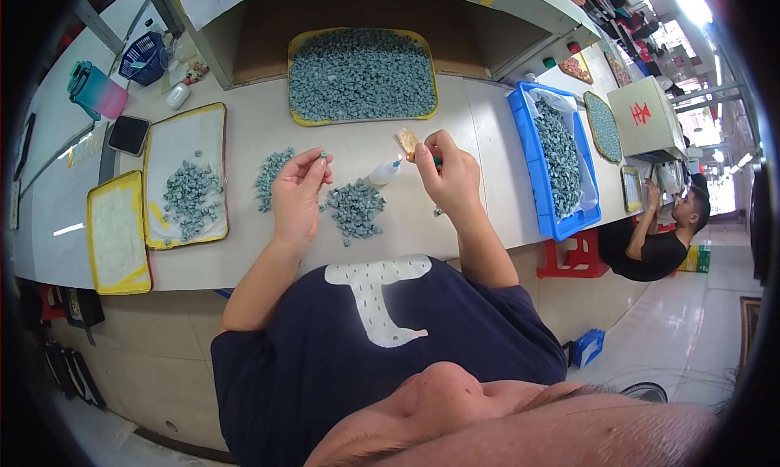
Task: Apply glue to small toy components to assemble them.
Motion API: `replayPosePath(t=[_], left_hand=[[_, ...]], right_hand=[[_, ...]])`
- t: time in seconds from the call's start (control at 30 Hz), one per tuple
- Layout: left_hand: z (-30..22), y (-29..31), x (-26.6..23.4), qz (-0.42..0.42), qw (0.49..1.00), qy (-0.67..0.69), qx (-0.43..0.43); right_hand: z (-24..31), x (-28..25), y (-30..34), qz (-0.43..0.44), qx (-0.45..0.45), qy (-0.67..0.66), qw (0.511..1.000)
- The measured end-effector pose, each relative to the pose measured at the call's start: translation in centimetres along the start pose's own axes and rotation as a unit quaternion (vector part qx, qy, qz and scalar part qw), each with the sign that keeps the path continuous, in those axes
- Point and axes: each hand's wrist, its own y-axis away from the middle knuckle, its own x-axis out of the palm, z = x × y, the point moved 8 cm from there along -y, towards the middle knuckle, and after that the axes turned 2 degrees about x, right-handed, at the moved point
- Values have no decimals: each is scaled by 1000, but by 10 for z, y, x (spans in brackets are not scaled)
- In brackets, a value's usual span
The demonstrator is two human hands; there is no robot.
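My left hand (299,192) is raised over the table, thumb and fingertips pinching one small blue-green piece (322,154). My right hand (449,174) is closed around a slim tool with a dark green part (438,161); the rest of it is hidden by the fingers. Beside that hand lies a tan block (406,139). Between my hands a white squeeze bottle (383,173) with a blue tip leans over. Just below the bottle is a loose heap of blue-green pieces (356,209). Another heap (270,178) lies behind my left hand.
A yellow-rimmed tray full of pieces (361,73) sits at the back. Left are a tray with a small pile (225,166), another yellow-edged tray (118,223), a phone (128,134) and a bottle (99,93). Right stands a blue crate (520,109); a co-worker (662,243) sits beyond.
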Motion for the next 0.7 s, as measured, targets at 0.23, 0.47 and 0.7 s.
replayPosePath(t=[0.23, 0.47, 0.7], left_hand=[[-1, 0, 0, 0, 1000, 1, 3], [-2, 0, 1, -9, 1000, 12, -2], [4, 4, 9, 11, 1000, 10, -26]], right_hand=[[2, -1, 0, 6, 4, -2, 1000], [-2, -5, 0, 14, 38, -8, 999], [-53, -9, -15, 15, 106, 64, 992]])
